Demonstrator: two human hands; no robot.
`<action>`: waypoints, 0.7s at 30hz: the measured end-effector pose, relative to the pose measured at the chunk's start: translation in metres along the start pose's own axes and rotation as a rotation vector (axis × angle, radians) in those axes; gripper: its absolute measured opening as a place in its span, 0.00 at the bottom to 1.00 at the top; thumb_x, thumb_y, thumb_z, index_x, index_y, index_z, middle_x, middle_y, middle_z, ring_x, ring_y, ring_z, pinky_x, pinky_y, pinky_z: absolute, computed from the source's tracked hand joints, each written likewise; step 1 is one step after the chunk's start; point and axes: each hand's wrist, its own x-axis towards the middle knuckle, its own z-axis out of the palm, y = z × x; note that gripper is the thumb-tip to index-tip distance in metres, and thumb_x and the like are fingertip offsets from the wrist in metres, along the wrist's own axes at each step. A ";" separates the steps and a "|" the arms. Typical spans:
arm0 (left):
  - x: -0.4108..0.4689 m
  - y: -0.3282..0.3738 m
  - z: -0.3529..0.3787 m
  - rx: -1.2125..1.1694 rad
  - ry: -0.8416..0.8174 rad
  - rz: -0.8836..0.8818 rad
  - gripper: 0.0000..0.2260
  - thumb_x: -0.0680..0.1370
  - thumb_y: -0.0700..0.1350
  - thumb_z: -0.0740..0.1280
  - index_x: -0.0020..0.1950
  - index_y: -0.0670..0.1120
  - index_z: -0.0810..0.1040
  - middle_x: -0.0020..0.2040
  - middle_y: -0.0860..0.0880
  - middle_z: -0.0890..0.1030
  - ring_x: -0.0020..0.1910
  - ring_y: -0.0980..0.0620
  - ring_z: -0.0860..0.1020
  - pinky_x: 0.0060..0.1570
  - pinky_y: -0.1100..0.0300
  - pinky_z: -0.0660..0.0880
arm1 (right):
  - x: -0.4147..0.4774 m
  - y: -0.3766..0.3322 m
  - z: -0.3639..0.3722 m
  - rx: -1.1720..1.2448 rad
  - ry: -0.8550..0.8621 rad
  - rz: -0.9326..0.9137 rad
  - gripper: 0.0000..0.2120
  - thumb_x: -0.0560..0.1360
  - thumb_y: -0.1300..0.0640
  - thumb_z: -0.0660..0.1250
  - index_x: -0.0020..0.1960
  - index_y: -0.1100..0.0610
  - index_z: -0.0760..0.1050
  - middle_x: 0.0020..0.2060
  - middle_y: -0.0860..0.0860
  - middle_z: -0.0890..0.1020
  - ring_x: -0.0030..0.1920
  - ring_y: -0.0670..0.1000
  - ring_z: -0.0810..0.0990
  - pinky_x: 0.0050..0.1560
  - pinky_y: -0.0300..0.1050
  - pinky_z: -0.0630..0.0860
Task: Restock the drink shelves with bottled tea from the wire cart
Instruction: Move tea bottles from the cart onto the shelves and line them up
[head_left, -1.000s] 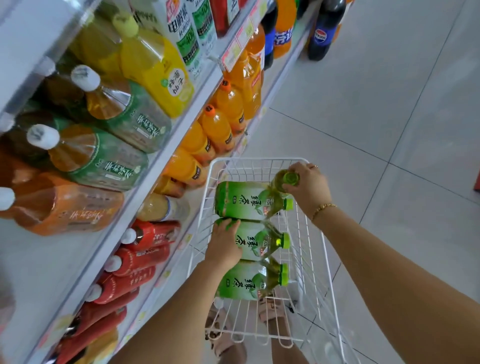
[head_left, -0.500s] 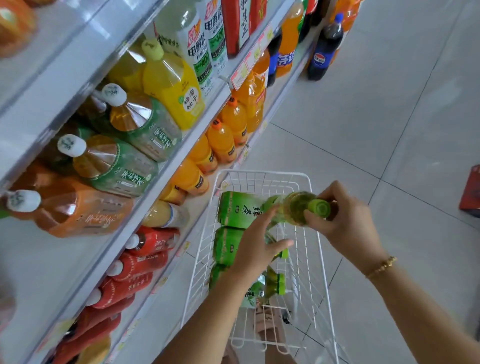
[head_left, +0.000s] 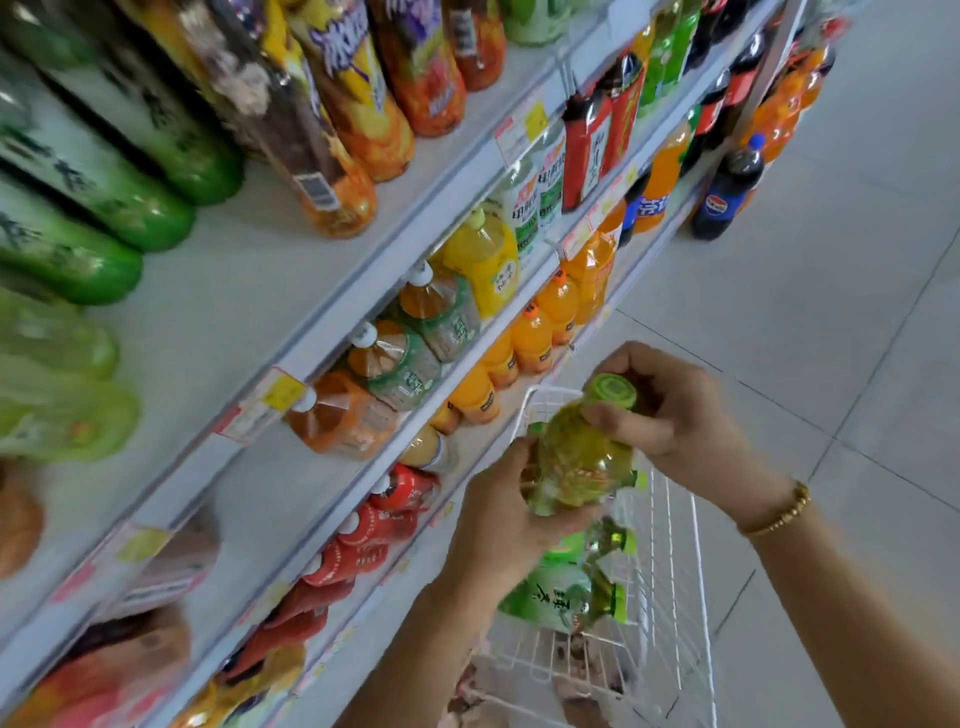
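A green tea bottle (head_left: 576, 457) with a green cap is held upright above the white wire cart (head_left: 670, 613). My left hand (head_left: 498, 519) wraps its lower body from the left. My right hand (head_left: 675, 421) grips its neck just under the cap. Two more green-labelled tea bottles (head_left: 561, 597) lie on their sides in the cart below, partly hidden by my left hand. Green tea bottles (head_left: 98, 202) stand blurred on the upper shelf at the far left.
The shelving unit (head_left: 332, 332) runs along the left, packed with orange, yellow, red and brown drink bottles. Dark cola bottles (head_left: 727, 192) stand on the floor at the shelf's far end. Pale floor tiles (head_left: 831, 291) lie to the right.
Both hands have lifted one tea bottle out of the cart and turned it upright. The view has swung up, showing the higher shelves.
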 end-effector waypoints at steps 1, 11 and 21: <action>-0.005 0.012 -0.020 -0.011 0.075 0.000 0.25 0.60 0.63 0.74 0.54 0.60 0.73 0.46 0.62 0.82 0.45 0.66 0.79 0.44 0.68 0.76 | 0.010 -0.019 0.012 0.059 -0.048 -0.034 0.10 0.60 0.46 0.73 0.39 0.48 0.78 0.32 0.52 0.78 0.34 0.50 0.74 0.36 0.46 0.73; -0.053 0.093 -0.178 -0.408 0.696 0.095 0.16 0.66 0.36 0.75 0.48 0.47 0.77 0.37 0.56 0.83 0.35 0.63 0.80 0.34 0.71 0.74 | 0.085 -0.098 0.117 -0.267 -0.011 -0.249 0.04 0.74 0.59 0.69 0.48 0.56 0.80 0.42 0.52 0.81 0.43 0.46 0.80 0.47 0.44 0.76; -0.052 0.060 -0.220 -0.573 0.640 0.058 0.17 0.63 0.29 0.75 0.44 0.48 0.82 0.41 0.51 0.85 0.42 0.55 0.83 0.42 0.61 0.79 | 0.069 -0.108 0.144 0.195 -0.816 0.021 0.17 0.78 0.60 0.62 0.66 0.53 0.72 0.59 0.47 0.80 0.61 0.47 0.77 0.61 0.41 0.74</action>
